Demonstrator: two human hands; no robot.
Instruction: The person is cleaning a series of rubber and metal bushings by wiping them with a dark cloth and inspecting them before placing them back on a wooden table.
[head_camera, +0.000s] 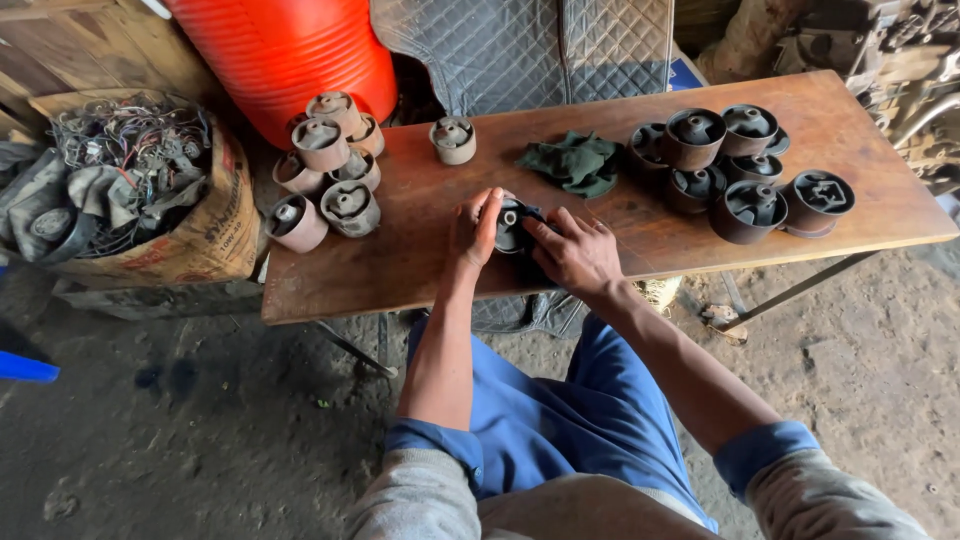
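Item in hand: one dark round bushing mount (512, 226), resting on the wooden table (400, 270) directly between the two hands.

Left hand (476, 228): fingers curled against the mount's left side, steadying it.

Right hand (577, 250): fingers closed on the mount's right side, apparently pressing a dark cloth onto it; the cloth is hard to tell apart from the part.

Step, as judged: wiping or cleaning of a single mount, mid-stroke. The next move calls for a firm hold by the left hand while the right works round the part.

Beyond the right hand: green rag (577, 163), crumpled, just past the fingers; further right, a cluster of dark mounts (745, 170), close together.

Beyond the left hand: a lone rusty mount (453, 139); further left, a pile of rusty mounts (327, 170) at the table end.

Far left, off the table: sack of tangled wires (135, 190); behind it, an orange drum (290, 55).
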